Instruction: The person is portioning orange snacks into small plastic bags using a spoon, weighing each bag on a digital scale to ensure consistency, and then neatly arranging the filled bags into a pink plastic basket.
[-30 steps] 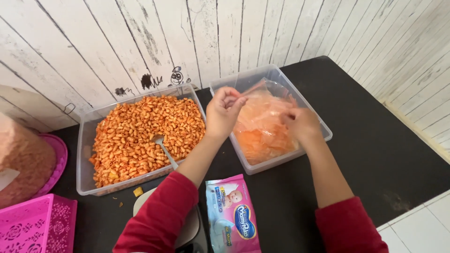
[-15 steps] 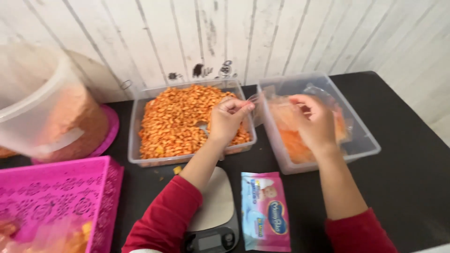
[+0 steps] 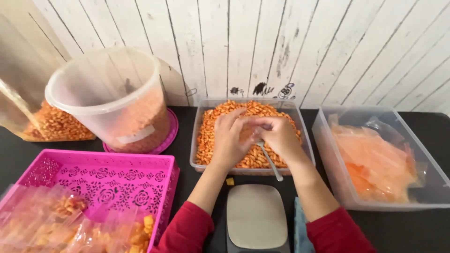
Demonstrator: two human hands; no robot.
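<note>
My left hand [image 3: 230, 138] and my right hand [image 3: 280, 136] meet over a clear rectangular tub [image 3: 197, 145] full of orange curled snacks [image 3: 220, 122]. Between their fingertips they pinch a small clear plastic bag [image 3: 253, 127], thin and hard to make out. A metal spoon [image 3: 273, 165] lies in the snacks under my right hand, its handle sticking out over the tub's near rim. Both sleeves are red.
A clear bin [image 3: 328, 164] of empty orange-tinted bags [image 3: 375, 159] stands on the right. In front sit a kitchen scale [image 3: 255, 215] and a wipes packet [image 3: 302, 234]. On the left are a pink basket [image 3: 108, 180] with filled bags [image 3: 70, 225] and a round bucket [image 3: 110, 93].
Both hands moved with the bag from the bin of empty bags to over the snack tub. The view swung left, revealing the bucket and the pink basket.
</note>
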